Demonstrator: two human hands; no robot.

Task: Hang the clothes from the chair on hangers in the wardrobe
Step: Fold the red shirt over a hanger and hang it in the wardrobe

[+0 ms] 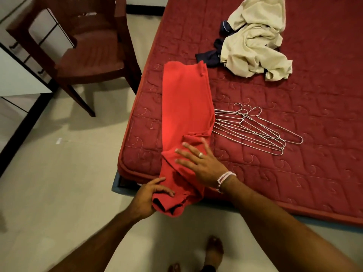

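Note:
A red garment (184, 107) lies folded lengthwise on the near left corner of the bed, its lower end hanging over the edge. My left hand (149, 197) grips that hanging end from the left. My right hand (198, 161) presses flat on the garment with spread fingers. Several wire hangers (253, 130) lie in a fan on the mattress just right of the garment. A crumpled beige garment (255, 40) and a dark navy one (210, 57) partly under it lie farther back on the bed.
The bed has a dark red quilted mattress (294, 173). A brown wooden chair (84, 50) with nothing on its seat stands on the tiled floor left of the bed. White furniture with dark trim (17, 79) is at the far left. My feet (214, 250) show below.

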